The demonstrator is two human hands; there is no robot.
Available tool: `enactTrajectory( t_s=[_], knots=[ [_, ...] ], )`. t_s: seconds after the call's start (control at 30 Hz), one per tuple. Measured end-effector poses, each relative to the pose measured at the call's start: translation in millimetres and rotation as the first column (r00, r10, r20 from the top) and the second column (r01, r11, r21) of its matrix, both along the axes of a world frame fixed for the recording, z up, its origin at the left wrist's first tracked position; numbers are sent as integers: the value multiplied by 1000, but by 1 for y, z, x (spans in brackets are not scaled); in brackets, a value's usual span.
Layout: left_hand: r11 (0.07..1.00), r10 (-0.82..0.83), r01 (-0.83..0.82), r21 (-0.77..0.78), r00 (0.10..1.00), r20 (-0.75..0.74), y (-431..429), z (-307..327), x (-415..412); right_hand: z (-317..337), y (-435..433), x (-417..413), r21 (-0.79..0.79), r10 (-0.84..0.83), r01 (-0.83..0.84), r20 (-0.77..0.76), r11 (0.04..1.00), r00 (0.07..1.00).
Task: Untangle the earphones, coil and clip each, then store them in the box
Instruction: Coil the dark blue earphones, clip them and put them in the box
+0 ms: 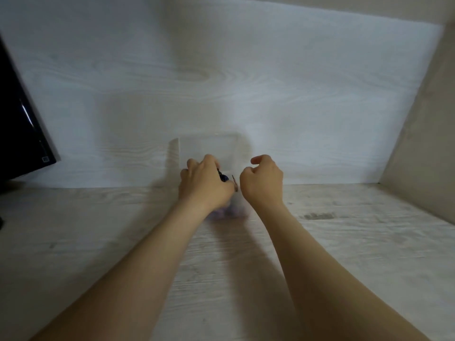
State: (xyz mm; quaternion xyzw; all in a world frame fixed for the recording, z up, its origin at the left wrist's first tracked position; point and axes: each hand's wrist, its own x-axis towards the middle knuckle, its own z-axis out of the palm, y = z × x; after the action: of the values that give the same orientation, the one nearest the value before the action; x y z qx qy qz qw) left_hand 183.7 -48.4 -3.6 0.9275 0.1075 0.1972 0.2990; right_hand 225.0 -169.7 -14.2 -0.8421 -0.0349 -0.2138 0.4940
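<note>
A clear plastic box (209, 146) stands against the back wall at the middle of the desk, blurred by motion. My left hand (204, 183) is over the box's front, closed on a dark coiled earphone (224, 177) with a small brown clip (235, 184) showing at its right side. My right hand (262, 179) hovers just right of the box with fingers curled and nothing visible in it. A blurred purple shape (229, 212) shows low in the box, under my left wrist; I cannot tell what it is.
A pale wood-grain desk (344, 254) runs toward me from the white wall. A black monitor (19, 134) stands at the far left. A beige side panel (426, 134) closes the right side.
</note>
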Motion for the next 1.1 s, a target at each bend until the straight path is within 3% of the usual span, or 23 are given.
enactTrajectory(
  t_s=[0.1, 0.3, 0.5, 0.7, 0.87, 1.0, 1.1],
  knots=[
    [998, -28, 21, 55, 992, 120, 11, -2, 1, 8, 6, 8, -7, 7, -7, 7, 1000, 1000],
    [999, 34, -38, 33, 993, 117, 19, -4, 2, 16, 14, 19, 27, 102, -102, -2, 994, 995],
    [989, 70, -75, 130, 996, 47, 20, -6, 5, 12, 20, 23, 44, 238, -236, -67, 971, 969],
    [959, -41, 69, 275, 994, -104, 24, 4, 2, 14, 13, 32, 197, 350, -330, -78, 923, 933],
    [905, -88, 182, 385, 965, -249, 29, 15, -2, 25, 11, 22, 285, 350, -341, 21, 896, 937],
    [953, -121, 138, 269, 990, -78, 30, 13, -1, 29, 18, 20, 337, 218, -223, 55, 915, 974],
    [958, -103, 114, 262, 993, -52, 22, 27, -14, 25, 20, 16, 242, 148, -174, 122, 955, 981]
  ],
)
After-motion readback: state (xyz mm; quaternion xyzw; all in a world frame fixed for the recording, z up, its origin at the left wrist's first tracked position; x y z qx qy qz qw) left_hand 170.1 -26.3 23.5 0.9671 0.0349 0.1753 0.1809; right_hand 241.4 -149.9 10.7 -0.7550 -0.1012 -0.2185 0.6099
